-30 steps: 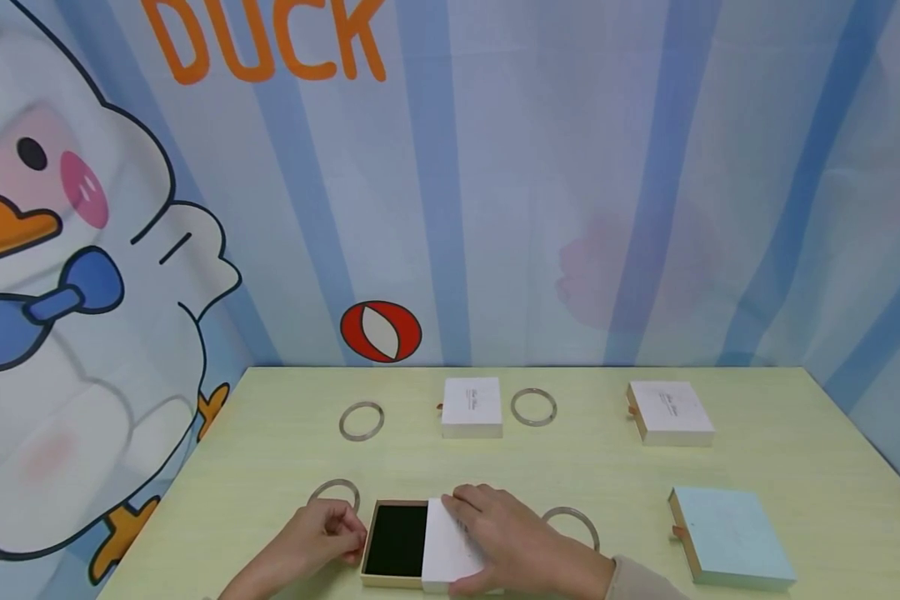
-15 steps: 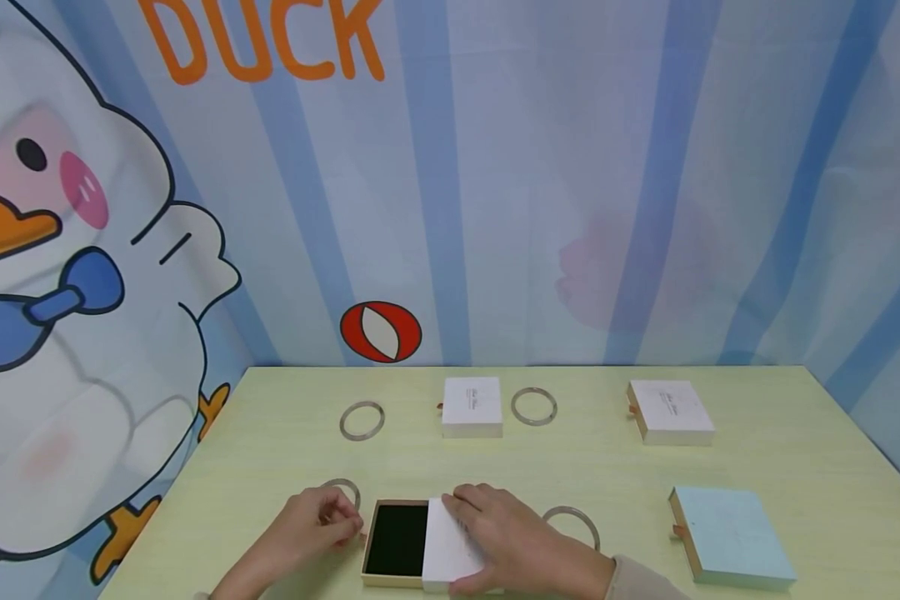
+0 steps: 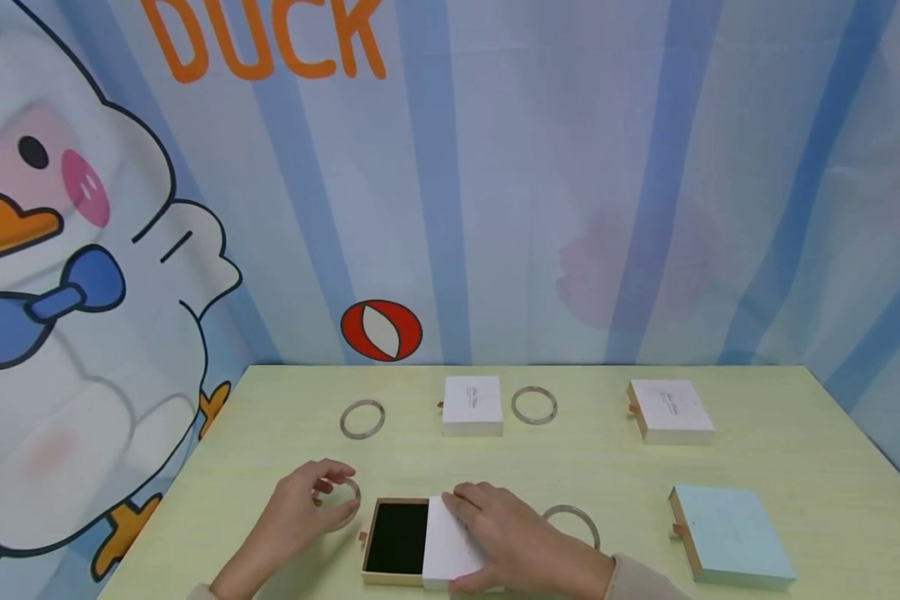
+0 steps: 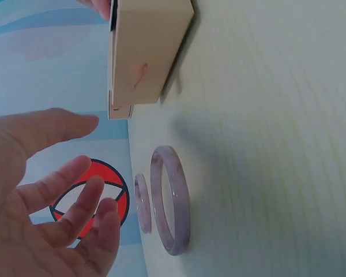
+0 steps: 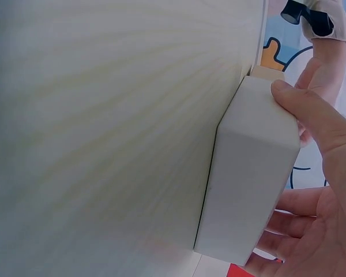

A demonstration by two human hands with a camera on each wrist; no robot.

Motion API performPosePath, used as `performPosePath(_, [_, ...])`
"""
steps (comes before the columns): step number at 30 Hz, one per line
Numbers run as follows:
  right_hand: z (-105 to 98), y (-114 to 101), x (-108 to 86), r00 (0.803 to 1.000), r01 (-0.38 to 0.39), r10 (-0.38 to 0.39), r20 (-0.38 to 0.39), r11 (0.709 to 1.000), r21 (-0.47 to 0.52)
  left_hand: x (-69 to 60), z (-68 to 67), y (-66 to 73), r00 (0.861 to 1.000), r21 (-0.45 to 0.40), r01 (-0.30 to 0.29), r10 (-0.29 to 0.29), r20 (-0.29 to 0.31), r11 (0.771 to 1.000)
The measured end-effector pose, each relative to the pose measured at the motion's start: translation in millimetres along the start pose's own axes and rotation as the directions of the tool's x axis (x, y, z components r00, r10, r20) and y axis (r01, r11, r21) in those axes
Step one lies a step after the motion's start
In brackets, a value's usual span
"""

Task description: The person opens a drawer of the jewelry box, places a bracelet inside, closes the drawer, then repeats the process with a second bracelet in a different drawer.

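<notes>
A white box [image 3: 441, 550] lies at the table's near edge, its tray [image 3: 394, 540] with a black lining slid out to the left. My right hand [image 3: 513, 537] grips its sleeve, thumb on the near side and fingers on the far side, as the right wrist view also shows. My left hand [image 3: 300, 508] is over a grey bangle [image 3: 355, 490] left of the tray. In the left wrist view that bangle [image 4: 181, 213] stands apart from the left hand [image 4: 57, 202], whose loosely bent fingers hold nothing. An orange ribbon tab [image 4: 140, 75] shows on the tray's end.
Behind are a bangle [image 3: 362, 419], a small white box [image 3: 472, 406], another bangle [image 3: 534, 406] and a white box [image 3: 671, 412]. A light blue box [image 3: 732, 535] lies at the right. One more bangle [image 3: 573, 512] is partly hidden behind my right forearm.
My left hand has moved away from the tray's ribbon tab, up and slightly left to the nearby bangle, and its fingers have spread. My right hand and the box have stayed put.
</notes>
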State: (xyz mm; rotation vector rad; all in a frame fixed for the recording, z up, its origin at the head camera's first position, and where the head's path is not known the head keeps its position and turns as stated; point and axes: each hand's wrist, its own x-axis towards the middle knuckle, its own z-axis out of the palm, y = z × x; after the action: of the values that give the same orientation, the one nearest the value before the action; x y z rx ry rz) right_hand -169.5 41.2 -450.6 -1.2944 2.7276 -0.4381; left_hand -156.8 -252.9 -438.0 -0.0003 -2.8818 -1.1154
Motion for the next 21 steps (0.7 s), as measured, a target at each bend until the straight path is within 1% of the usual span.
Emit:
performPosePath(4, [-0.3,0.0,-0.1,1.0,-0.005,0.005,0.002,1.0,0.004,-0.1,-1.2,-0.8,0.999,0.113,-0.022,0.026,-0.033,0.993])
performPosePath(8, [-0.6,0.2,-0.1,1.0,-0.005,0.005,0.001,1.0,0.004,0.4,-0.5,-2.8,0.997,0.201,-0.048,0.059,-0.05,0.978])
performPosePath(11, [-0.7,0.7,-0.1,1.0,-0.003,0.003,-0.002,1.0,0.004,1.6,0.9,-5.8,0.996,0.267,-0.058,0.075,-0.057,0.962])
performPosePath(14, [-0.4,1.3,0.2,1.0,0.004,-0.003,-0.01,1.0,0.008,2.7,2.5,-9.0,0.995,0.334,-0.051,0.077,-0.063,0.941])
performPosePath(18, [0.0,1.6,0.4,1.0,0.011,-0.011,-0.012,1.0,0.013,3.5,4.4,-13.1,0.995,0.393,-0.046,0.075,-0.059,0.919])
performPosePath(21, [-0.3,1.3,0.1,1.0,0.014,-0.014,-0.01,1.0,0.008,4.6,5.6,-15.6,0.997,0.409,-0.049,0.071,-0.039,0.911])
